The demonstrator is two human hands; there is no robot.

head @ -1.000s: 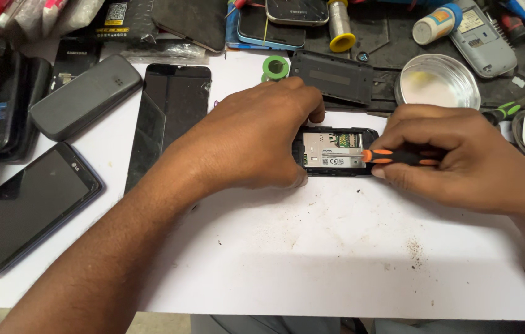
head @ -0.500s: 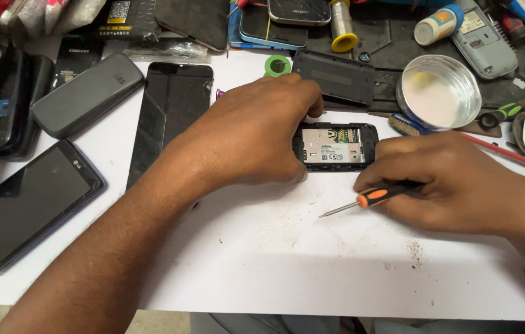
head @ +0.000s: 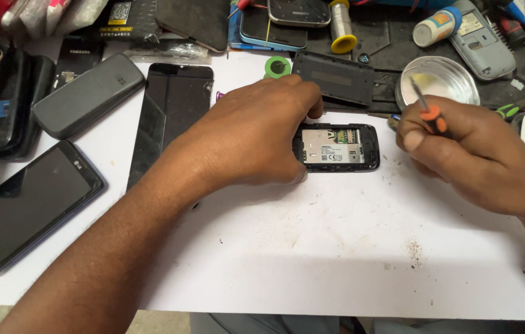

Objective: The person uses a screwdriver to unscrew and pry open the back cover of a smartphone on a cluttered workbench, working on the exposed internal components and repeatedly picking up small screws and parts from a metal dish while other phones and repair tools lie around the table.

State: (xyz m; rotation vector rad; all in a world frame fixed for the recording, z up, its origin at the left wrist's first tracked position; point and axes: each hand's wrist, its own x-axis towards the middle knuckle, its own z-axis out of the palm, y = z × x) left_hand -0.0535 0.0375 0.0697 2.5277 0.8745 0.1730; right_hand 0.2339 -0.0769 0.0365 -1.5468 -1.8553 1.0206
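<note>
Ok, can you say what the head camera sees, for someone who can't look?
The left hand holds an opened small phone on a white table, while the right hand grips an orange screwdriver. Other phones and a round dish lie around.

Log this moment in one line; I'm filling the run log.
left hand: steadies opened phone | right hand: holds screwdriver, tip raised | surface: white table

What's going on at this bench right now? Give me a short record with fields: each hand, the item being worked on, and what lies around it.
left hand: pressed down on the left end of the opened phone, holding it on the white table
right hand: grips a small screwdriver with an orange collar, tip raised toward the round tin, off the phone
opened phone: back cover off, label and card slots showing
nearby: black back cover behind the phone; loose screen panel; black smartphone at left
</note>
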